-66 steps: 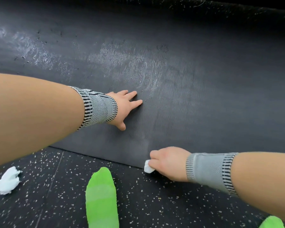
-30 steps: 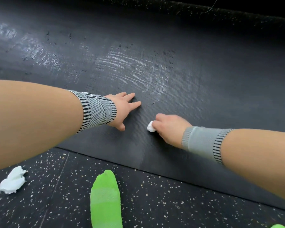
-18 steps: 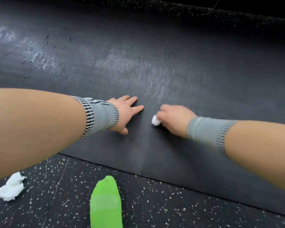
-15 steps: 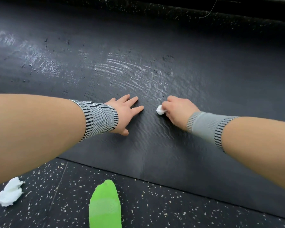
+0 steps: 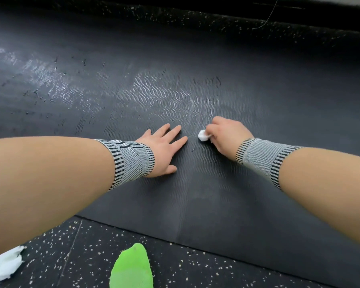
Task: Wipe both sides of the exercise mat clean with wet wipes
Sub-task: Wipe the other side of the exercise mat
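While wiping the exercise mat, whose length runs left-right: left hand flat, fingers straight, bracing; right hand pinching balled wet wipe, nearer the unwiped stretch rightward.

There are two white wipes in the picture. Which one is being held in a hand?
The small balled wipe on the mat, pinched by the right hand. The crumpled wipe lies loose on the speckled floor, touching neither hand.
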A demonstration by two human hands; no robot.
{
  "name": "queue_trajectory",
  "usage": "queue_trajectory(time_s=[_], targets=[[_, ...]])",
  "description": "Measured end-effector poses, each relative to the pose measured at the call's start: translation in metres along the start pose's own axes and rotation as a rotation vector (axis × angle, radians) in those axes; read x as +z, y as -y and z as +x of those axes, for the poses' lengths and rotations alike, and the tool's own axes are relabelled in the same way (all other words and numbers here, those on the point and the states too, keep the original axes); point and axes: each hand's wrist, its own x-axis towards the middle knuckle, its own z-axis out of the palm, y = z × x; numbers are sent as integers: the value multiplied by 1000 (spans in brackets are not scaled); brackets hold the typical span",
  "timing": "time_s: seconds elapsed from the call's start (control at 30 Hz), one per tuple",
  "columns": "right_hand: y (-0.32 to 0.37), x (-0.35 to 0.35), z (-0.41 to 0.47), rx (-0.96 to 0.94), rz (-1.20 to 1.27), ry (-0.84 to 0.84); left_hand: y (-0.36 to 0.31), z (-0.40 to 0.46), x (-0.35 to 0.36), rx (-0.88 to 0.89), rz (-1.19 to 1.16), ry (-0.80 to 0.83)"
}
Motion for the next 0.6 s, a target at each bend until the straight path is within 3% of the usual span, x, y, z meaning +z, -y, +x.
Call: queue_trajectory(time_s=[0.07,0.2,0.27,0.37,0.5,0.6], targets=[[4,-1,-2,33,14,-5,0,4,-1,0,-2,-10],[25,11,-44,-251,30,94,4,9,2,3,-10,-41],[21,12,-48,-302,35,137,6,11,4,-4,-13,-44],[3,4,-18,-182,18,66,9,15,4,-19,-24,-70],[-33,-14,36,122,37,-42,9,25,-2,-25,-34,-115],[-30,-15,33,119,51,-47,9,34,-7,-31,-62,-148]])
